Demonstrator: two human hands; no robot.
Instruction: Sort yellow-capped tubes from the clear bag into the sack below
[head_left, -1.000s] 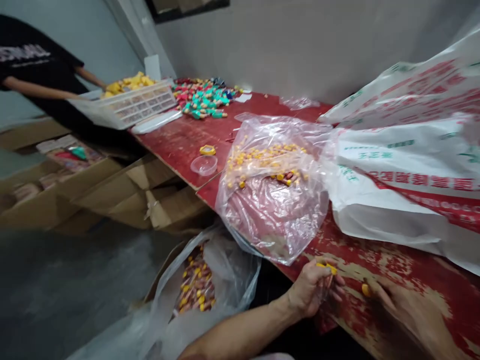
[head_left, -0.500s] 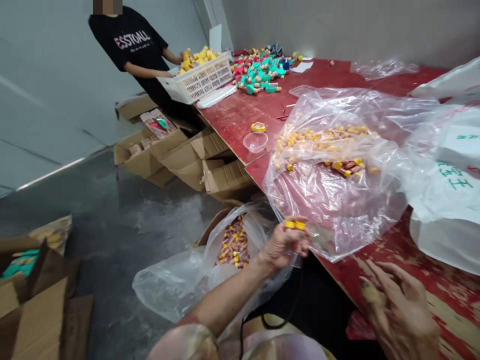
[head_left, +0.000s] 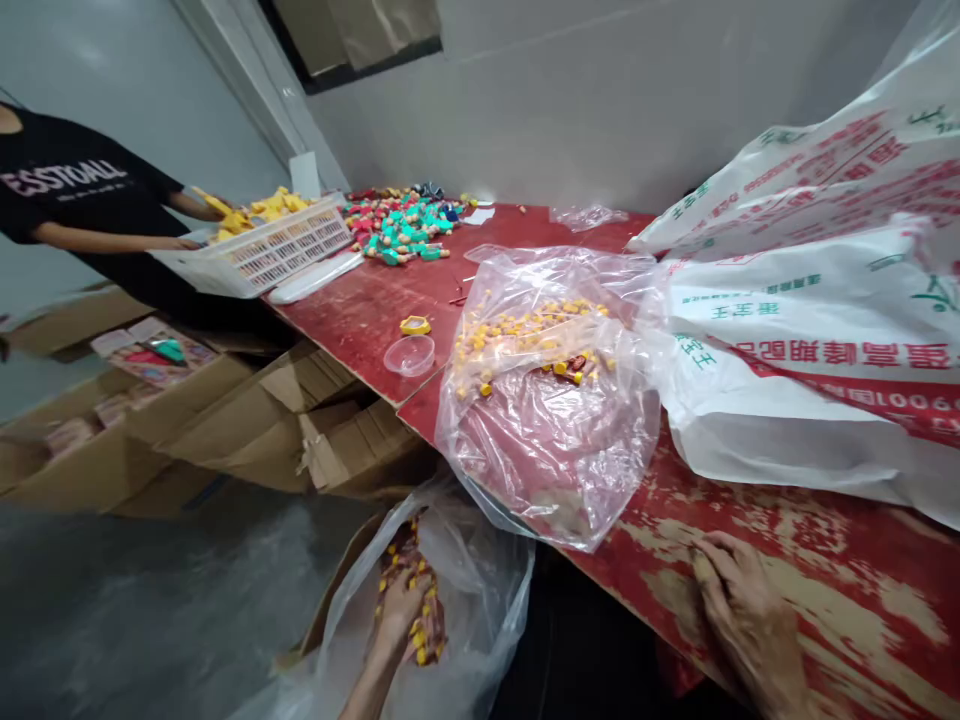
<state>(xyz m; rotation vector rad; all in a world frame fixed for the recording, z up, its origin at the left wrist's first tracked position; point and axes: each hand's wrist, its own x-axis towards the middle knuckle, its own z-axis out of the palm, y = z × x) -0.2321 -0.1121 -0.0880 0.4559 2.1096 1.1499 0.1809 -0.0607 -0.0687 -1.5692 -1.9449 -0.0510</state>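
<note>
My left hand [head_left: 402, 604] reaches down into an open clear plastic bag [head_left: 480, 600] below the table's edge. It touches a heap of small brown pieces with yellow ends [head_left: 429, 640]; its fingertips are blurred among them, so any hold is unclear. On the worn red tabletop, near the front edge, rests my right hand [head_left: 750, 610], fingers loosely bent and nothing visible in them. Between the hands and the wall, another clear plastic bag [head_left: 555, 450] lies on the table, with more yellow-ended pieces [head_left: 525, 335] in and under its film.
White printed sacks [head_left: 787, 340] stand at the right. A clear round tub [head_left: 409, 356] and a small yellow part [head_left: 415, 325] lie left of the table bag. Farther back are green and red figures [head_left: 405, 230] and a white basket [head_left: 292, 245] held by another person. Cardboard boxes [head_left: 225, 420] line the floor.
My left hand has gone from beside the table edge, where it held yellow-ended pieces, down into the floor bag. My right hand has come to rest on the table. The view has swung right.
</note>
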